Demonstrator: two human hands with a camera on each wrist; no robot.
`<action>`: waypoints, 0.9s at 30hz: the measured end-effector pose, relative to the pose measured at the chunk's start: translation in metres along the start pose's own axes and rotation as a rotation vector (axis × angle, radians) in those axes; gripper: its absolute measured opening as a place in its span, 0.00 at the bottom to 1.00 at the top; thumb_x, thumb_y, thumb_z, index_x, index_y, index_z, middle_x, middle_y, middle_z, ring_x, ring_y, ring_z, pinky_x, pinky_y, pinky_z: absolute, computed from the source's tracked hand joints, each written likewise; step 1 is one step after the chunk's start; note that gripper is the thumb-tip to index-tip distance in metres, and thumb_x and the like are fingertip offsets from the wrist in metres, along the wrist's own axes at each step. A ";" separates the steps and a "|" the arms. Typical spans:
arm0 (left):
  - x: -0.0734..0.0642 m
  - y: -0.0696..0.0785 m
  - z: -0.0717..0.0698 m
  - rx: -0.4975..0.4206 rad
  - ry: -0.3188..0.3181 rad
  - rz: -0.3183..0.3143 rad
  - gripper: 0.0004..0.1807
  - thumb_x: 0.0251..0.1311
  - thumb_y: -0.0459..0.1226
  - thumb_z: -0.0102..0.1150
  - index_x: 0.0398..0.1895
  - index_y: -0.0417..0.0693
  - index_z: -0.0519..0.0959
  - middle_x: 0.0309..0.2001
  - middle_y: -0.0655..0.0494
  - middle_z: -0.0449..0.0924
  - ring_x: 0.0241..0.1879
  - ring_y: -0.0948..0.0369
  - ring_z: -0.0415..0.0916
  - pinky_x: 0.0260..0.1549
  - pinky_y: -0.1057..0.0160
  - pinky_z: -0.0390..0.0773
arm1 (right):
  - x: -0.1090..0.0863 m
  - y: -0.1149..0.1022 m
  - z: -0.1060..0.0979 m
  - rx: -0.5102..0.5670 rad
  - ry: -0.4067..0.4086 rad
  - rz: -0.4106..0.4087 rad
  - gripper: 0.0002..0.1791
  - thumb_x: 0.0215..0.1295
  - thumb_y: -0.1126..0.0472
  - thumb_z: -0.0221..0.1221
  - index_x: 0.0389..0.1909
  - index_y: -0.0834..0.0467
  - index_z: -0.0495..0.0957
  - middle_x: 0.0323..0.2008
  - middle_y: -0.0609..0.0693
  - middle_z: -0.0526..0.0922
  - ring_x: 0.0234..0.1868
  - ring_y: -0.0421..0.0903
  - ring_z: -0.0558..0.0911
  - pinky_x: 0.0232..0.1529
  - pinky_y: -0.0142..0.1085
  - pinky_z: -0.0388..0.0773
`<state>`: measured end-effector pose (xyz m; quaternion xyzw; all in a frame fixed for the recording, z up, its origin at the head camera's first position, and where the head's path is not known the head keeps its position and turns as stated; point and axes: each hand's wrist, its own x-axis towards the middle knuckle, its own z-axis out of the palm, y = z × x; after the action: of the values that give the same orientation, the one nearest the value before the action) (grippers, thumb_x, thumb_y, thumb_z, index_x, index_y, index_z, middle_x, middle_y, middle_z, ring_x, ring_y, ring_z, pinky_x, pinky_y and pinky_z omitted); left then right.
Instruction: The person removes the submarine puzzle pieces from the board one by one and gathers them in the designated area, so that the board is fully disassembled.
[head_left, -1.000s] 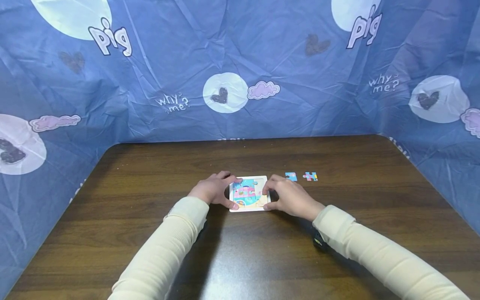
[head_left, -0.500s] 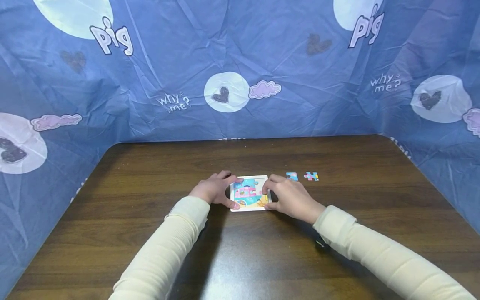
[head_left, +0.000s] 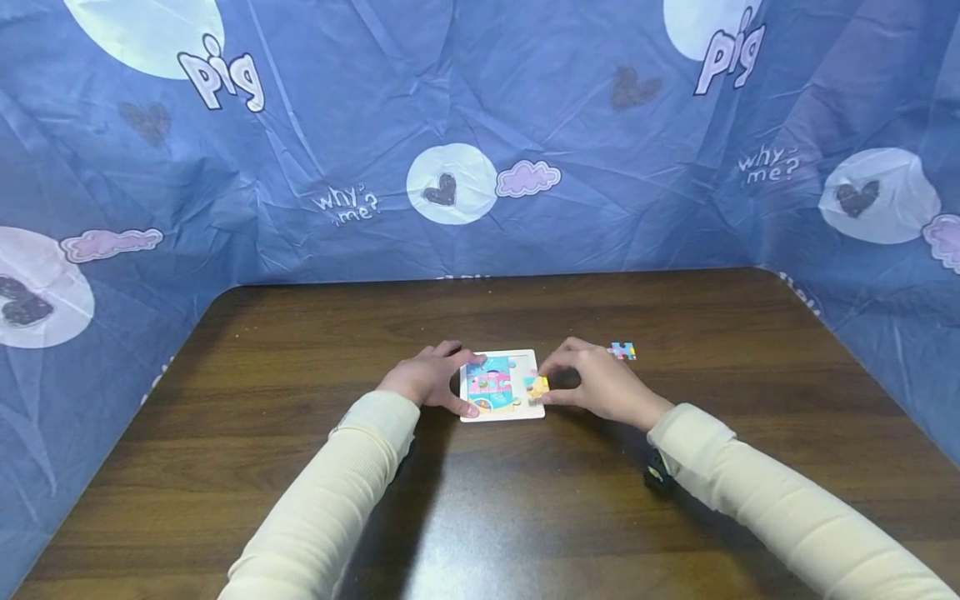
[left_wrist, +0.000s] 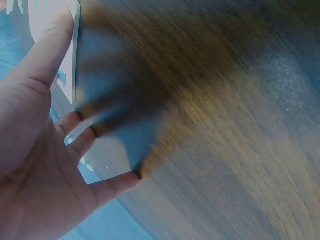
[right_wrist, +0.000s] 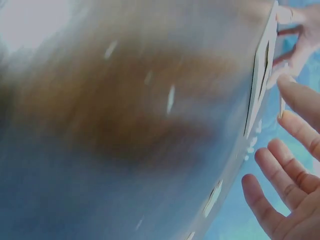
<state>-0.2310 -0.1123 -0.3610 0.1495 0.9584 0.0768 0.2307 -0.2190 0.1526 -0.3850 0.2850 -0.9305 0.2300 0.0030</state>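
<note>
In the head view a small white-framed jigsaw tray (head_left: 502, 418) lies on the table, partly filled with blue and pink pieces. My left hand (head_left: 429, 381) rests at its left side, thumb and forefinger pressing on the frame; the left wrist view shows this hand's other fingers (left_wrist: 115, 188) spread toward the tabletop. With thumb and forefinger, my right hand (head_left: 603, 385) pinches a yellow and blue jigsaw piece (head_left: 537, 387) over the tray's right part. The right wrist view shows that piece edge-on, raised off the tray (right_wrist: 260, 70). Pale bare backing shows along the tray's right side.
A loose blue and pink jigsaw piece (head_left: 624, 350) lies beyond my right hand, partly covered by it. Another loose piece is hidden there in the head view. The brown wooden table (head_left: 300, 333) meets a blue printed cloth (head_left: 600, 233) at the back and sides.
My right hand has lifted the yellow jigsaw piece out of the tray's lower right and shifted right, now covering one loose piece. My left hand stays put.
</note>
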 end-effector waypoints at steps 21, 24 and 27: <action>0.001 -0.001 0.000 -0.010 -0.006 0.011 0.48 0.58 0.56 0.71 0.79 0.63 0.59 0.81 0.47 0.47 0.78 0.45 0.48 0.68 0.39 0.62 | -0.037 0.075 -0.058 0.038 0.068 0.157 0.18 0.61 0.56 0.73 0.51 0.57 0.86 0.49 0.59 0.83 0.53 0.61 0.81 0.55 0.58 0.74; 0.001 -0.001 0.001 -0.009 -0.005 0.015 0.48 0.58 0.56 0.71 0.79 0.63 0.59 0.81 0.47 0.47 0.78 0.45 0.48 0.68 0.40 0.63 | -0.042 0.083 -0.064 0.034 0.060 0.202 0.20 0.62 0.54 0.72 0.52 0.57 0.85 0.50 0.61 0.82 0.54 0.62 0.80 0.55 0.59 0.74; 0.001 -0.001 0.001 -0.006 -0.005 0.016 0.47 0.58 0.56 0.71 0.79 0.63 0.59 0.81 0.47 0.47 0.78 0.45 0.48 0.68 0.40 0.63 | -0.045 0.091 -0.069 0.029 0.060 0.238 0.21 0.63 0.52 0.71 0.53 0.57 0.85 0.51 0.62 0.81 0.55 0.63 0.79 0.56 0.60 0.73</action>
<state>-0.2318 -0.1127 -0.3622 0.1568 0.9563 0.0814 0.2331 -0.2381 0.2732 -0.3682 0.1658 -0.9538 0.2504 -0.0006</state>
